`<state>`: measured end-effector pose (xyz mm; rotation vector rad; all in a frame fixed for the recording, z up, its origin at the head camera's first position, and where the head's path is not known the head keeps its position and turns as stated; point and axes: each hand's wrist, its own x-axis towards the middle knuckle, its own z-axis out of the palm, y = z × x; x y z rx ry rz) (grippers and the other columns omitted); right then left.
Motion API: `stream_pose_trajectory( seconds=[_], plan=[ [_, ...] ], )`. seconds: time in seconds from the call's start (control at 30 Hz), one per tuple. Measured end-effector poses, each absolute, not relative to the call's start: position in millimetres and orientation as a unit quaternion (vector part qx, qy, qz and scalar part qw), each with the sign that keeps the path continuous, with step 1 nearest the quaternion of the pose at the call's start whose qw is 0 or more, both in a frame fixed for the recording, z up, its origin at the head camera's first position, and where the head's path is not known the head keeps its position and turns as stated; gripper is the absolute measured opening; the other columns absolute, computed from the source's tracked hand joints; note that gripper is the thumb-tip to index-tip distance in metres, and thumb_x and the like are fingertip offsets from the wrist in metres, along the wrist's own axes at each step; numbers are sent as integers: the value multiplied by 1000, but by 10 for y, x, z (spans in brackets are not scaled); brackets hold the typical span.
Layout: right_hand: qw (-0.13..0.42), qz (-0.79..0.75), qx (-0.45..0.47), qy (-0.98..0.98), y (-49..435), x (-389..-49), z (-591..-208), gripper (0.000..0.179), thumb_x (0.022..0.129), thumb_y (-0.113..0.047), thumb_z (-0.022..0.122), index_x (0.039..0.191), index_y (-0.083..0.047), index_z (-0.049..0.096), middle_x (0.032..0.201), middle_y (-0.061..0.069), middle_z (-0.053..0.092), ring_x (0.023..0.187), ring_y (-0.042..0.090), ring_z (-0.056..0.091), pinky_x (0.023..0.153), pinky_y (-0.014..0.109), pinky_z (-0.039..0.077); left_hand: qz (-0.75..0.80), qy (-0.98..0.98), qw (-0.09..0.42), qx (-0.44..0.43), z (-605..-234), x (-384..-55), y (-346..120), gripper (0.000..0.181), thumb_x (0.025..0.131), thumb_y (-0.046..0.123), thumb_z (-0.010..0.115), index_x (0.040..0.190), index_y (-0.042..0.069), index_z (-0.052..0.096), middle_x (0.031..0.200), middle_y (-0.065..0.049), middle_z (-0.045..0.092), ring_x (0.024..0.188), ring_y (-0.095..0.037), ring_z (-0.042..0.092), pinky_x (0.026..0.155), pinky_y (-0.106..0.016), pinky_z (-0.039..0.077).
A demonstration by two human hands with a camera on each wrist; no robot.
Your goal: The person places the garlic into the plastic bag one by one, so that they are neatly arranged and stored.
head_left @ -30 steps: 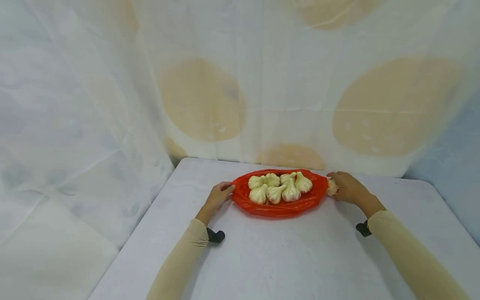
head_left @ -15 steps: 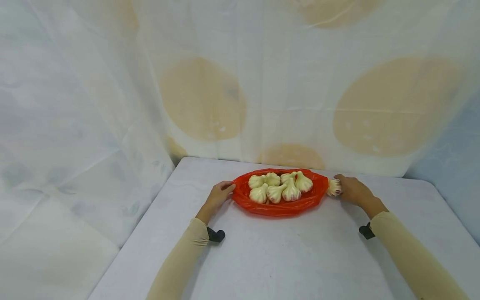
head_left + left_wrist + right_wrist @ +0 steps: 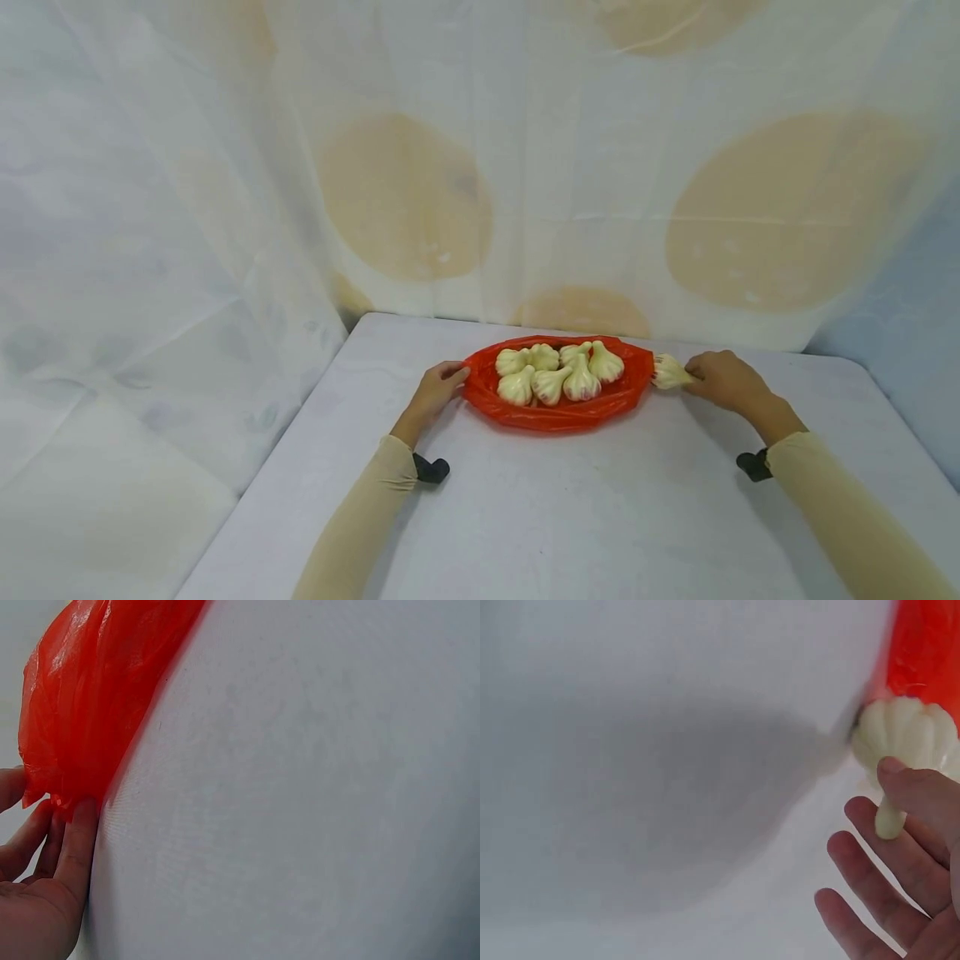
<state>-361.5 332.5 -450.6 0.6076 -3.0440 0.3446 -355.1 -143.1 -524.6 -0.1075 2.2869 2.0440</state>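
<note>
A red plastic bag (image 3: pixel 555 421) lies spread open on the table, its rim forming a wide oval around several pale garlic bulbs (image 3: pixel 582 382). At the bag's left end, my left hand (image 3: pixel 435 392) holds the edge between thumb and fingers; the left wrist view has its fingertips (image 3: pixel 84 811) against the gathered red plastic. Just outside the right end, another garlic bulb (image 3: pixel 669 372) lies on its side, round end toward the bag. My right hand (image 3: pixel 723 383) pinches its neck between thumb and forefinger, while the other fingers (image 3: pixel 855 859) extend loosely.
A white table (image 3: pixel 570 517) carries everything, its far edge close behind the bag. Pale curtains with tan ovals (image 3: pixel 405 200) rise behind and at the left. A dark strap mount (image 3: pixel 432 472) juts from the left wrist, with another on the right (image 3: pixel 753 465).
My right hand has slid a little to the right, uncovering more of the garlic bulb and its neck. The left hand and the bag have stayed in place.
</note>
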Motion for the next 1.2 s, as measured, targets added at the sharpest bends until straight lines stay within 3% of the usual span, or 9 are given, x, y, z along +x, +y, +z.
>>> stream_pose_trajectory(
  seconds=[0.17, 0.37, 0.5, 0.7, 0.9, 1.2],
  plan=[
    [11, 115, 198, -973, 3368, -3500, -4380, 35, 73, -29, 68, 95, -2, 65, 83, 7, 64, 72, 19, 57, 64, 42, 48, 665, 745, 40, -36, -5261, -3550, -1452, 33, 84, 28, 57, 113, 12, 54, 108, -4, 54, 97, -17, 54, 76, -28, 49],
    [43, 118, 209, -970, 3339, -3510, -4313, 28, 75, -26, 66, 93, -4, 64, 74, 0, 61, 66, 16, 55, 57, 36, 47, 661, 748, 39, -40, -5260, -3537, -1460, 33, 85, 28, 57, 113, 12, 54, 109, -4, 54, 98, -17, 54, 76, -28, 48],
    [44, 179, 182, -966, 3248, -3594, -4413, 32, 78, -30, 64, 95, -3, 63, 83, 7, 61, 75, 23, 55, 63, 40, 48, 662, 748, 36, -40, -5244, -3532, -1460, 32, 84, 28, 57, 112, 12, 55, 108, -4, 54, 97, -17, 54, 77, -28, 48],
    [26, 260, 138, -955, 3192, -3687, -4733, 52, 77, -39, 63, 113, -3, 54, 107, 17, 55, 98, 35, 49, 71, 45, 48, 666, 744, 40, -35, -5246, -3539, -1428, 30, 84, 26, 57, 110, 12, 55, 108, -4, 54, 97, -18, 54, 76, -28, 49],
    [49, 256, 153, -953, 3113, -3642, -4771, 61, 68, -29, 74, 115, 3, 51, 109, 20, 53, 97, 34, 48, 76, 49, 44, 669, 742, 42, -32, -5275, -3552, -1405, 30, 85, 26, 57, 111, 12, 55, 108, -5, 54, 97, -18, 54, 76, -28, 49],
    [43, 237, 157, -958, 3053, -3687, -4735, 61, 69, -32, 72, 117, -2, 50, 109, 17, 53, 94, 31, 49, 77, 50, 44, 659, 750, 35, -44, -5240, -3545, -1419, 32, 85, 27, 56, 113, 13, 54, 109, -3, 54, 97, -17, 54, 76, -28, 49]
  ],
)
